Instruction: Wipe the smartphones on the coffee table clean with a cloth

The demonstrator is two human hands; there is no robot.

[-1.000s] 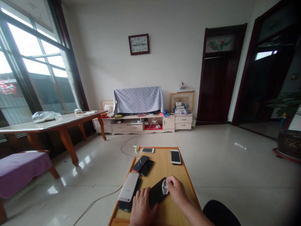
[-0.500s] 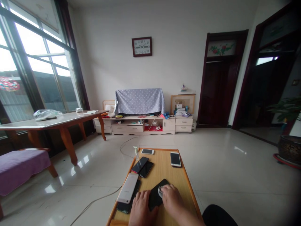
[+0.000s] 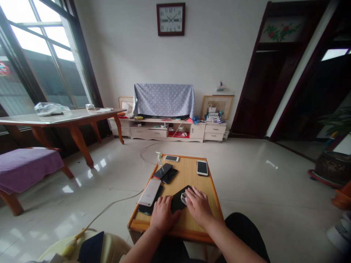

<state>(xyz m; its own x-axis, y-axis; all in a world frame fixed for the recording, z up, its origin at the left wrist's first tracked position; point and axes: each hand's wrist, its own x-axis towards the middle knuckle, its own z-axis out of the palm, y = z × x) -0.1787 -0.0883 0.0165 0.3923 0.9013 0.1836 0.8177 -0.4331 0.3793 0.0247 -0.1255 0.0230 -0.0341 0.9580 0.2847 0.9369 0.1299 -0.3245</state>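
Observation:
My left hand rests on the lower left edge of a black smartphone, holding it against the low wooden table. My right hand lies over the phone's right end, pinching a small white cloth against its face. Left of my hands, a white smartphone lies on top of a dark phone. Farther up are two black phones, a white-framed phone and a small phone.
A pump bottle stands at the table's far left corner. A white cable runs across the tiled floor. A long wooden table, a purple-cushioned bench and a low cream cabinet stand beyond.
The view has tilted down, showing the table's near edge and my forearms. My right hand has shifted slightly on the black phone, with the cloth still under its fingers.

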